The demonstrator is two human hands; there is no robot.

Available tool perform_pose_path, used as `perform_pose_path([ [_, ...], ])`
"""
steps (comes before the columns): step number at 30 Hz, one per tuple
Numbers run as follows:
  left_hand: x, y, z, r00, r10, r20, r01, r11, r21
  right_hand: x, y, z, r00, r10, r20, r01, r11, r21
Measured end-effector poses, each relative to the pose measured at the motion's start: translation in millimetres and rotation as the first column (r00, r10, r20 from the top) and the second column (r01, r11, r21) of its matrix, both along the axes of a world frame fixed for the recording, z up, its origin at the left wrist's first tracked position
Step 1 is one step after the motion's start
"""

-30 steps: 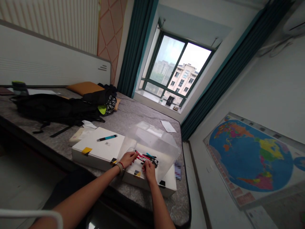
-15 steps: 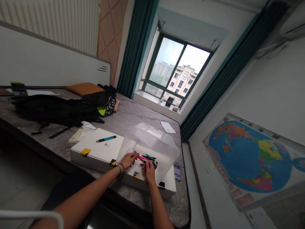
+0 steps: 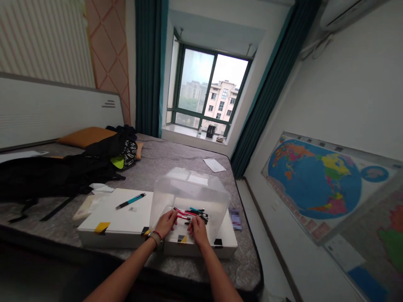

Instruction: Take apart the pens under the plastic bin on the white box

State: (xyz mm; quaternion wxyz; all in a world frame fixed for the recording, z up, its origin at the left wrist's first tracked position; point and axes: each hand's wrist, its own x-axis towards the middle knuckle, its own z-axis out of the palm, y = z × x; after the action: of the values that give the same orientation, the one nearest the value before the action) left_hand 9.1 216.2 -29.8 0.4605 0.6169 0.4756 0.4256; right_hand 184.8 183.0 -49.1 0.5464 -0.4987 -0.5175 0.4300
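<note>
Several red, black and teal pens (image 3: 198, 213) lie in a loose heap inside a clear plastic bin (image 3: 201, 191), whose open side faces me. My left hand (image 3: 166, 224) reaches in at the heap's left end, its fingers closed on a red pen (image 3: 183, 217). Close beside it, my right hand (image 3: 198, 230) is at the near edge of the heap with its fingers curled into a pinch. What sits between those fingertips is too small to make out. A teal and black pen (image 3: 130, 201) rests apart on the left white box (image 3: 116, 235).
Another white box (image 3: 228, 235) is under the bin. Tissues (image 3: 100, 188) lie beside the left box, with a black backpack (image 3: 56, 176) farther left. A white paper (image 3: 214, 165) lies on the grey mattress (image 3: 176, 155) behind the bin. A dark patterned packet (image 3: 235, 219) is at the right.
My view has turned to the right and levelled somewhat. Both hands stay at the pens, with the left drawn slightly back toward me. The lone pen remains on the left box.
</note>
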Motion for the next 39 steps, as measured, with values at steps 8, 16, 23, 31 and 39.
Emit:
perform_pose_path([
  [8,4.1,7.5,-4.2,0.987,0.150,-0.052,-0.154,0.985,-0.074,-0.9,0.5,0.9,0.998,-0.008,-0.058,0.006,0.999,-0.041],
  [16,1.8,9.3,-0.1,0.986,0.166,0.023,-0.164,0.983,-0.081,-2.4,10.6,21.6,0.996,-0.039,-0.079,0.022,0.980,-0.199],
  [23,0.5,12.6,-2.0,0.986,0.158,0.053,-0.152,0.982,-0.113,-7.4,44.3,54.3,0.995,-0.076,0.069,0.091,0.964,-0.251],
  [31,-0.3,14.1,1.6,0.976,0.219,0.013,-0.217,0.973,-0.081,-7.1,56.0,72.0,0.907,-0.059,0.416,0.132,0.980,-0.149],
  [39,0.5,14.3,1.9,0.981,0.190,-0.030,-0.192,0.980,-0.060,-9.9,34.6,62.4,0.930,0.189,0.314,-0.110,0.961,-0.254],
])
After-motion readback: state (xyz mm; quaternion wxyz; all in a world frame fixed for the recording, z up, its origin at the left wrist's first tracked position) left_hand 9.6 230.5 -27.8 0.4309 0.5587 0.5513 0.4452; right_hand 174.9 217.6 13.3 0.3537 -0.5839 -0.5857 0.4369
